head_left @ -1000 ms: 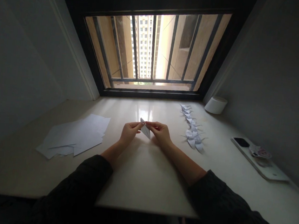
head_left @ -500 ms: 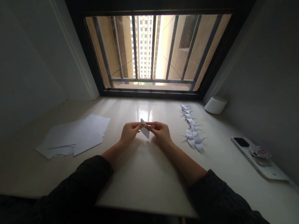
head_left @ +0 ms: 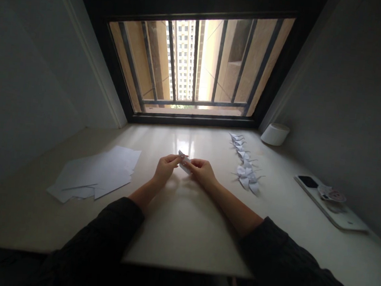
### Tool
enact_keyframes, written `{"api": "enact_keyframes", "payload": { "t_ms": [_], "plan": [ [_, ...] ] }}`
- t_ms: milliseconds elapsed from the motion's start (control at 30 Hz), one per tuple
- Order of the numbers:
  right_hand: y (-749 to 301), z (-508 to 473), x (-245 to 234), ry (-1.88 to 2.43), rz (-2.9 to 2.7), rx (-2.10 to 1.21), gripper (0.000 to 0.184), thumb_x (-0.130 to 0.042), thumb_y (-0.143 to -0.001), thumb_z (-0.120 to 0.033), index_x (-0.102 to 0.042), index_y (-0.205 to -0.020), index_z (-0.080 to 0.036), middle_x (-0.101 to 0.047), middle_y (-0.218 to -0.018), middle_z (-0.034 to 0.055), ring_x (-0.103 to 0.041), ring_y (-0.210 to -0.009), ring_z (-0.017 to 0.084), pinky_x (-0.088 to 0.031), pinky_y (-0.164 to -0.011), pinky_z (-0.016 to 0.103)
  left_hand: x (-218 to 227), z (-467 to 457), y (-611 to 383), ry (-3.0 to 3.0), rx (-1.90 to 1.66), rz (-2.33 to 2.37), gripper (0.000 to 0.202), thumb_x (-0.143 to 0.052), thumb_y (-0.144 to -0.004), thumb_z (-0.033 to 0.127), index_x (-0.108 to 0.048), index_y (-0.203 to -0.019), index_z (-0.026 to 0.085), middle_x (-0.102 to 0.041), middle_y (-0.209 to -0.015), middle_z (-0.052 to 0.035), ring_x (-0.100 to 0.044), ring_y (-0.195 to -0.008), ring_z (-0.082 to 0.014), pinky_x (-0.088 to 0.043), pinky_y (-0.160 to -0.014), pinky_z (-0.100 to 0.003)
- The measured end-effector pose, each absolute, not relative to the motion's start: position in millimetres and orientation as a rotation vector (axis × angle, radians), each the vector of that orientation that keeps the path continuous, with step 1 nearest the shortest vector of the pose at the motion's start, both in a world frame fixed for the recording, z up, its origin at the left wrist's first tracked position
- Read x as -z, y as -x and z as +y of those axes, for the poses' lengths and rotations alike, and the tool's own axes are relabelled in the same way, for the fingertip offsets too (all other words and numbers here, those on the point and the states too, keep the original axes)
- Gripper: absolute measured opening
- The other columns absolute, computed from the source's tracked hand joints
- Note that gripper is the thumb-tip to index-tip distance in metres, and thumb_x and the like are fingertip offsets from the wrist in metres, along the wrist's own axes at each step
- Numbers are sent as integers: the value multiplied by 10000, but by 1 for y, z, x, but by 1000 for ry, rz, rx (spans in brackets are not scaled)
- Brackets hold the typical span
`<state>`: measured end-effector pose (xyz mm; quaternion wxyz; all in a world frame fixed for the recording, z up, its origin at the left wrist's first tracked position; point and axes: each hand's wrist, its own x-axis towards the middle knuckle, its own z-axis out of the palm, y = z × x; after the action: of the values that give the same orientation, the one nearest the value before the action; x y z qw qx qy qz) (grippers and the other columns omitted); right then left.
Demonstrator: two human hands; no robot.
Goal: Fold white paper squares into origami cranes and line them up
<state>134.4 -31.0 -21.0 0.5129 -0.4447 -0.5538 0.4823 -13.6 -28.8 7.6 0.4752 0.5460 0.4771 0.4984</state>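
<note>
Spanning the near edge of the worktop [head_left: 185, 232], the dark left sleeve [head_left: 104, 229] and right sleeve [head_left: 287, 256] lie at about seven-thirty and four o'clock, taking the folded paper as the dial's centre. Just below three o'clock, near the right wall, rests a phone [head_left: 341, 218] with a round attachment [head_left: 331, 194] on its back. Just below nine o'clock, loose sheets of white paper [head_left: 107, 168] overlap in a fanned pile. At the centre is the small piece of folded paper [head_left: 185, 167], tilted, its upper tip towards eleven o'clock; whether it touches the surface cannot be told. The left hand [head_left: 166, 166], at nine, has its grip pinched on the upper part; the right hand [head_left: 204, 171], at three, pinches the lower part between thumb and fingers. The piece should handle as very light, stiff along its layered folds but easily crushed or torn at thin points; the doubled edges offer the safest hold. Between two and three o'clock runs a row of small paper figures [head_left: 246, 173], with a white container [head_left: 275, 134] beyond. At twelve stands the dark window frame [head_left: 192, 121], with bars [head_left: 194, 62] outside.
</note>
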Motion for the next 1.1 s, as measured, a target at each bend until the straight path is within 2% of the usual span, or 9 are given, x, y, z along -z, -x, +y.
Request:
{"api": "enact_keyframes", "payload": {
  "t_ms": [333,533,633,800,1100],
  "plan": [
    [-133,-39,9,1011,-1447,-1200,415,-683,-613,-567,-652,-558,-157,-518,-471,-32,-376,-449,73,-256,-456,231,-3,-27,16,-1268,-1219,1144,463,-656,-665,556,-741,-886,158,-712,-857,-97,-610,-754,-189,-446,-643,-274],
    [-134,-40,12,1101,-1386,-1213,451,-672,-614,-584,-557,-479,-169,-412,-397,-53,-298,-394,64,-176,-413,239,-11,-28,18,-1431,-1255,1121,369,-706,-648,474,-740,-874,183,-714,-908,-74,-619,-816,-197,-456,-674,-269],
    [-135,-39,13,1098,-1386,-1126,462,-660,-625,-593,-551,-476,-170,-439,-424,-44,-332,-420,73,-204,-435,242,-13,-29,18,-1494,-1169,1065,311,-734,-630,435,-741,-792,170,-717,-806,-63,-620,-745,-180,-449,-674,-266],
    [-135,-36,16,1037,-1444,-1115,451,-664,-625,-584,-554,-475,-173,-475,-460,-35,-373,-451,84,-241,-465,243,-10,-28,20,-1462,-1183,1142,323,-701,-655,468,-738,-749,162,-698,-708,-47,-592,-661,-150,-427,-613,-252],
    [-131,-36,20,1052,-1447,-1143,432,-658,-645,-557,-538,-501,-168,-405,-454,-51,-309,-437,66,-199,-442,235,-9,-26,18,-1276,-1226,1206,390,-699,-635,506,-748,-828,171,-712,-859,-87,-610,-747,-178,-421,-607,-249]
  ]
}}
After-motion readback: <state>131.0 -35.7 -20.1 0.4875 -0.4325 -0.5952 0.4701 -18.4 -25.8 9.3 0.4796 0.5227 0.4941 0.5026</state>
